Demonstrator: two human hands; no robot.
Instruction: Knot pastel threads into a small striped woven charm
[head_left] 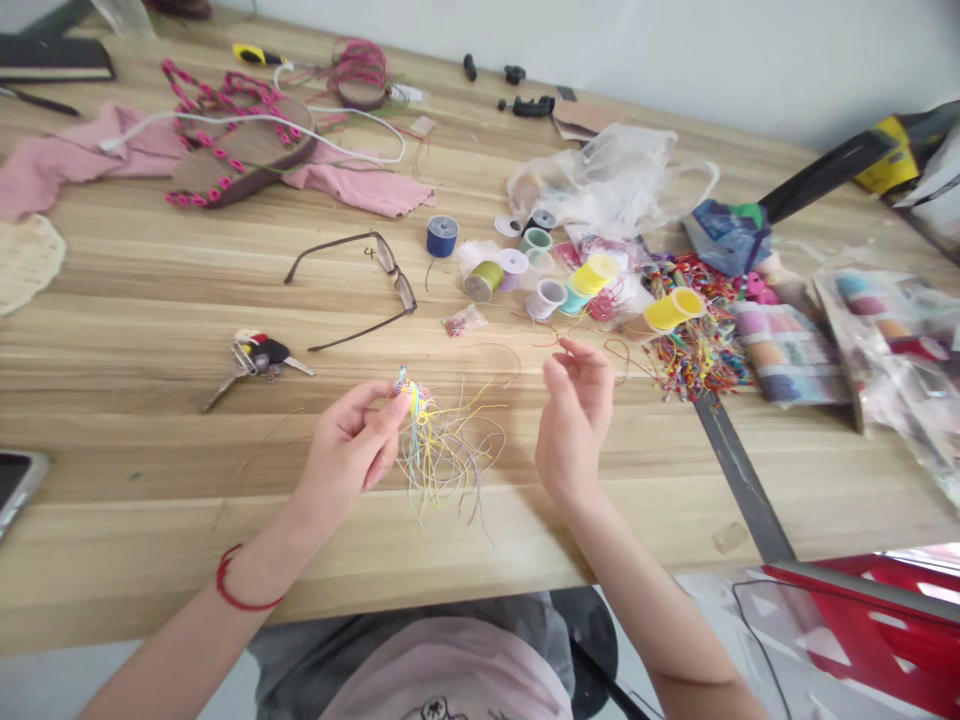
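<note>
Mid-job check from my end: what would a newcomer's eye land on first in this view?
The left hand, with a red string bracelet, pinching a multicoloured knotted cord whose loose threads hang at centre, beside the raised, empty right hand. To the right, thread spools sit beside a heap of thread scraps. At upper left, a sandal sole laced with pink loops lies on pink cloth.

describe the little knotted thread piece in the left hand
The knotted thread piece is a short, narrow band of tight knots in bright blue, yellow and pink, with soft fibres like embroidery thread. It stands roughly upright, pinched at its upper part by the left hand. Many long loose thread ends in yellow, lilac and pale tones fan out below and to the side, tangled and curling, over the wooden tabletop. Whether their tips touch the wood is hard to tell.
</note>
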